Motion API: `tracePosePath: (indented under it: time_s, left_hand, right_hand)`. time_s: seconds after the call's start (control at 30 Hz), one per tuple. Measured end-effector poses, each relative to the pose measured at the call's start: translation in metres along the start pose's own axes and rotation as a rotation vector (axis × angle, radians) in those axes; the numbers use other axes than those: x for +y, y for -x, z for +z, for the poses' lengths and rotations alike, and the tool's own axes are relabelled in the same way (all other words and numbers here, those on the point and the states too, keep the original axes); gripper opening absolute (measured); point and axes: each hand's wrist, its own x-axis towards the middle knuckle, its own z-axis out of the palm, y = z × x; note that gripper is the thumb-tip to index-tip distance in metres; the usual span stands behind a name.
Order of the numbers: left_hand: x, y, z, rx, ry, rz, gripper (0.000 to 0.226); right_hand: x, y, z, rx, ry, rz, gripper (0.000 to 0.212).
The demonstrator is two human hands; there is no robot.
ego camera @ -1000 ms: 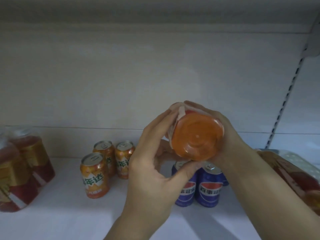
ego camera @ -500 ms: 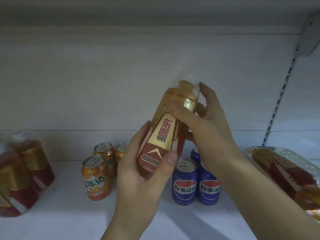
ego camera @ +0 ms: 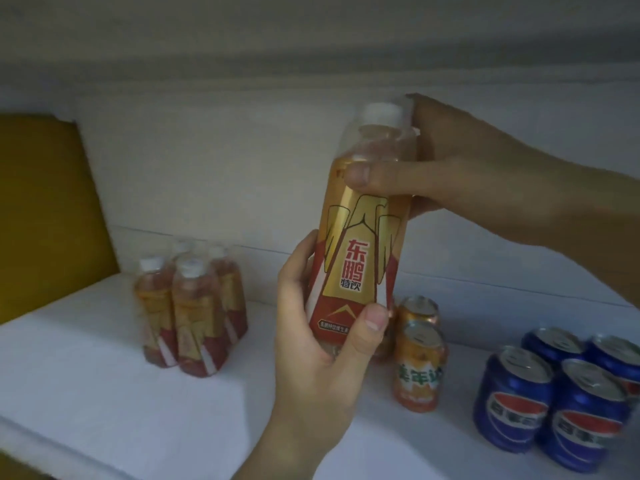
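Above the white shelf board you hold the tall clear plastic bottle with the gold-and-red label upright in the air; your left hand grips its base, your right hand its shoulder; set down carelessly, it could topple the orange drink cans standing on the board; your palm hides the bottle's bottom; the rear can is half covered.

Bottle was held above the shelf, mid-frame, with the left grip on its lower part and the right grip on its upper part. Bottle cluster stood on the shelf to the left, further back. Two soda cans stood just right of and behind the bottle, one before the other. Cola cans far right, in two rows. Panel at the far left end.
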Motion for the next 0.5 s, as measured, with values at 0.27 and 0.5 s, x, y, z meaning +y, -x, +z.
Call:
tracePosePath:
  time_s: [0.27, 0.5]
  left_hand:
    - [-0.016, -0.008, -0.052, 0.37, 0.152, -0.41, 0.082]
    - [-0.062, 0.0, -0.084, 0.479, 0.35, -0.802, 0.047]
  right_hand:
    - [0.001, -0.062, 0.075, -0.054, 0.034, -0.044, 0.064]
    - [0.058, -0.1, 0.14, -0.125, 0.138, 0.022, 0.074]
